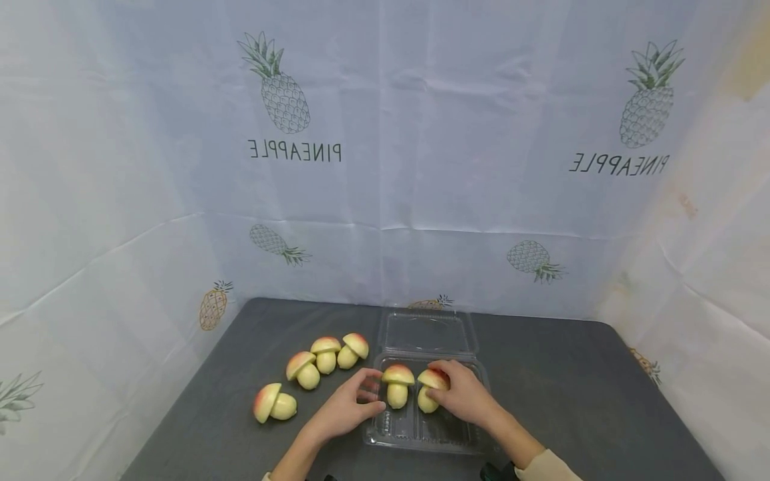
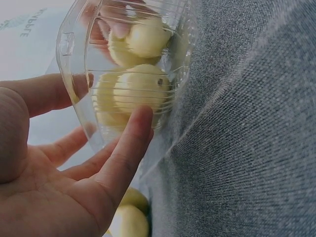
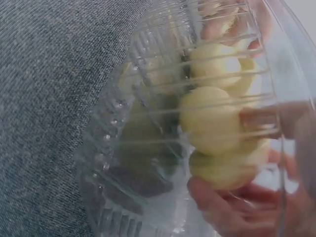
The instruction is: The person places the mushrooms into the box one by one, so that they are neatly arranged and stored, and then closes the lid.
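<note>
A clear plastic clamshell box rests on the table with its lid folded back. Inside stands one mushroom with a red-and-yellow cap and a pale stem, in the left part. Beside it, my right hand grips a second mushroom between thumb and fingers, low within the right part; through the box wall, the right wrist view shows those fingers around the mushroom. My left hand is at the box's left side, fingers spread, a fingertip right at the wall. It holds nothing.
Several more mushrooms lie on the dark grey table to the left of the box. The transparent lid lies toward the back. A white curtain with pineapple prints hangs behind and around the sides.
</note>
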### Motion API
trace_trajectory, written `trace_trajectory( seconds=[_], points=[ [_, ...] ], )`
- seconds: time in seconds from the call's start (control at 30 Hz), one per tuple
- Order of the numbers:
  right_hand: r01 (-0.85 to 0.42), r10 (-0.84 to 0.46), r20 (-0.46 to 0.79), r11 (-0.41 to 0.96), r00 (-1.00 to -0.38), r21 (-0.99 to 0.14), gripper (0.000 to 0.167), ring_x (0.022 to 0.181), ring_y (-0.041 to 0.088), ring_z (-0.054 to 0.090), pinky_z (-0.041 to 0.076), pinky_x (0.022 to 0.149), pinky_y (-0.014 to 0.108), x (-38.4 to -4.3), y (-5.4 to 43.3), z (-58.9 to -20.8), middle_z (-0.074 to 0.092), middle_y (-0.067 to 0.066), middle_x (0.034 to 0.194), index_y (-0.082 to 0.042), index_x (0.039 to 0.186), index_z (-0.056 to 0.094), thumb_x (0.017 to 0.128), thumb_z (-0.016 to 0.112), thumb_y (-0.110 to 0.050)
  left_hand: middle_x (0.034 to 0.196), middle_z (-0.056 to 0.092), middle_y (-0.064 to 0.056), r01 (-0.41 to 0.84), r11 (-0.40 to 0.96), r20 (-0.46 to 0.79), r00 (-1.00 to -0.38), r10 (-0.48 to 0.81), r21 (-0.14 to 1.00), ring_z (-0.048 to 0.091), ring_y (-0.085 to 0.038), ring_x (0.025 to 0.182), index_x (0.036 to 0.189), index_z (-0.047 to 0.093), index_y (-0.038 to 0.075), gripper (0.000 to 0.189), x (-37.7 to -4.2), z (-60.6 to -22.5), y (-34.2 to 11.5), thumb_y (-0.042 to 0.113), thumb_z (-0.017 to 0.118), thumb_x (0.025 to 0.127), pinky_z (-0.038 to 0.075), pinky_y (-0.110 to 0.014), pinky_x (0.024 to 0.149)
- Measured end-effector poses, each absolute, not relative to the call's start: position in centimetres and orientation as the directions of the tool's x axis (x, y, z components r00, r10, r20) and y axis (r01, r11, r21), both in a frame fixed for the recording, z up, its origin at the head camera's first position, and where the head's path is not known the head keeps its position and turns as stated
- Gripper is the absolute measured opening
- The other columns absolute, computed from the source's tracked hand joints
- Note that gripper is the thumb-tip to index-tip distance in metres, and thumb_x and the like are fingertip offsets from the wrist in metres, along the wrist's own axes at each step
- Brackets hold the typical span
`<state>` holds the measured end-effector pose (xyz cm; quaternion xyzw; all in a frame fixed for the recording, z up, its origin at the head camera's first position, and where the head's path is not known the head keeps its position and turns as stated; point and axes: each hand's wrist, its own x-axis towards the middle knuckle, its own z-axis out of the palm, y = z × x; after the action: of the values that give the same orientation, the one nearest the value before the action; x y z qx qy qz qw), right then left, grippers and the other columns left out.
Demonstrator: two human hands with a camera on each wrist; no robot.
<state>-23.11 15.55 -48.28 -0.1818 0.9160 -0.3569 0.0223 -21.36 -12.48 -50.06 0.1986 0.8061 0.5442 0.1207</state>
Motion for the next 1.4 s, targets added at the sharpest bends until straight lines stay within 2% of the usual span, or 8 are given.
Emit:
trace_trajectory(
  seconds=[0.27,0.6,0.8,1.2,1.4],
  points=[
    [-0.313,-0.342,0.090,0.682,-0.935,-0.661,0.050,0.090,0.018,0.058,0.050,0.070,0.036,-23.1,15.8,-48.2,0.062,0.005,0.107,-0.003,0.129,0.065,0.087,0.082,-0.023,0.127,0.057,-0.019,0.181,0.327,0.014,-0.891,0.454,0.928,0.063,-0.034,0.110,0.142,0.049,0.006,0.052,-21.3,-50.0,-12.5,0.018,0.071,0.097,0.056,-0.042,0.082],
    [-0.298,-0.324,0.095,0.664,-0.941,-0.685,0.040,0.106,0.028,0.065,0.057,0.084,0.042,-22.6,16.3,-47.3,0.065,0.009,0.120,-0.005,0.126,0.066,0.091,0.078,-0.018,0.128,0.057,-0.020,0.187,0.325,0.017,-0.887,0.462,0.927,0.063,-0.033,0.111,0.143,0.047,0.004,0.053,-21.4,-50.2,-12.6,0.021,0.070,0.098,0.056,-0.042,0.083],
    [-0.256,-0.280,0.080,0.680,-0.957,-0.687,0.038,0.110,0.032,0.065,0.057,0.084,0.044,-21.9,17.0,-46.1,0.066,0.012,0.123,-0.007,0.126,0.068,0.091,0.078,-0.019,0.128,0.057,-0.019,0.183,0.321,0.016,-0.888,0.460,0.929,0.063,-0.034,0.111,0.142,0.048,0.006,0.052,-21.4,-50.1,-12.6,0.019,0.071,0.097,0.056,-0.042,0.083],
    [-0.261,-0.216,0.154,0.666,-0.964,-0.699,0.037,0.113,0.031,0.063,0.055,0.092,0.045,-20.3,19.4,-44.8,0.067,0.004,0.122,-0.009,0.127,0.068,0.093,0.077,-0.020,0.126,0.058,-0.017,0.186,0.345,0.015,-0.896,0.443,0.920,0.064,-0.034,0.111,0.141,0.050,0.006,0.051,-21.2,-49.9,-12.4,0.019,0.071,0.097,0.056,-0.041,0.082],
    [-0.251,-0.171,0.185,0.692,-0.968,-0.677,0.038,0.113,0.028,0.063,0.054,0.094,0.046,-19.5,20.7,-44.8,0.067,0.006,0.123,-0.009,0.128,0.068,0.092,0.077,-0.019,0.125,0.059,-0.016,0.195,0.350,0.022,-0.897,0.441,0.916,0.064,-0.033,0.110,0.141,0.050,0.005,0.051,-21.2,-50.0,-12.4,0.019,0.071,0.096,0.056,-0.041,0.081]
  ],
)
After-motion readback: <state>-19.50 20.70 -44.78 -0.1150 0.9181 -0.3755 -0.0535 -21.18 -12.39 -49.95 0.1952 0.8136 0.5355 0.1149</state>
